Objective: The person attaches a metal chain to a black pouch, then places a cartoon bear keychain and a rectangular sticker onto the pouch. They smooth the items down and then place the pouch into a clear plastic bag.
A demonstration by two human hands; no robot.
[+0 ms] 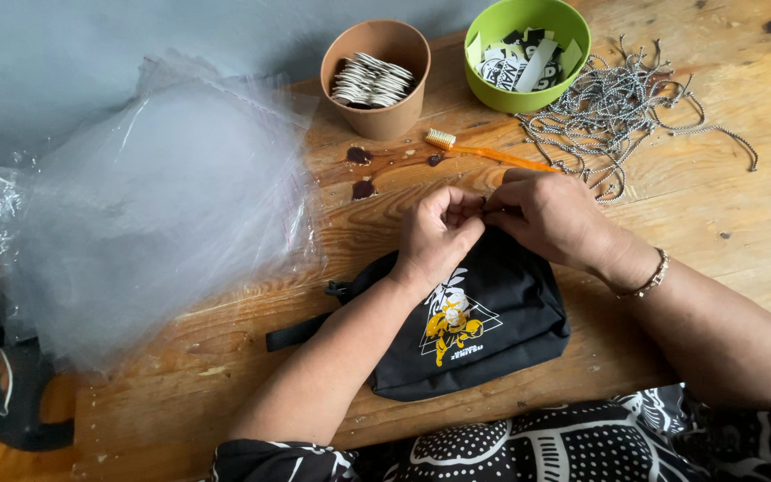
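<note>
A small black pouch bag with a yellow and white print lies on the wooden table in front of me. My left hand and my right hand meet at the bag's far top edge, fingertips pinched together on something small there. What they pinch is hidden by the fingers; it may be a zipper pull. A black strap sticks out from the bag's left side. A bracelet sits on my right wrist.
A stack of clear plastic bags covers the table's left part. A brown paper cup holds flat white tags. A green bowl holds printed labels. A heap of speckled cords lies at the right. An orange-handled tool lies behind my hands.
</note>
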